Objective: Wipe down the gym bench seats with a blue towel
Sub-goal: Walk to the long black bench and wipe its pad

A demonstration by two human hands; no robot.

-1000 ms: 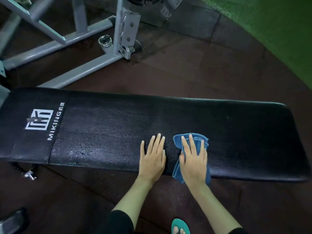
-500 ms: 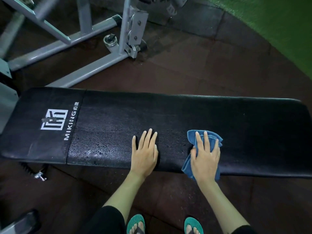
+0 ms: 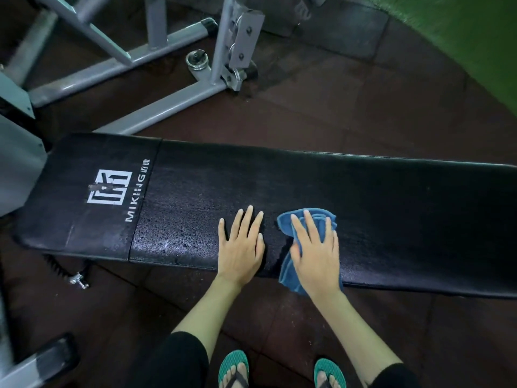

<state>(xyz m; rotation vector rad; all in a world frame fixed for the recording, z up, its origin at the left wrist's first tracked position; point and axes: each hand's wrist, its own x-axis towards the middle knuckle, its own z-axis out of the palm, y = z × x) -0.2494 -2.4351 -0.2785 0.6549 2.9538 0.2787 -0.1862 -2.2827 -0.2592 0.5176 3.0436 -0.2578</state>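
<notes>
Head view looks straight down on a crumpled blue cloth towel (image 3: 285, 268), which lies on the near half of a long black padded gym bench seat (image 3: 391, 208), its lower corner hanging over the near edge. The right hand (image 3: 314, 252) lies flat on top of the towel, palm down, fingers spread and straight, pressing rather than gripping. Just beside it, the left hand (image 3: 242, 247) rests bare on the vinyl, also flat with fingers apart, touching no cloth. The padding around both hands shows a grainy, wet-looking sheen (most visible left of the left hand). Farther left, a seam crosses the seat, and beyond it sits a white square logo with lettering (image 3: 110, 190). Behind the bench, grey metal machine frame tubes (image 3: 156, 105) run across the dark reddish-brown rubber floor (image 3: 335, 113). At the bottom, two feet in teal flip-flops (image 3: 233, 368) stand on the floor.
</notes>
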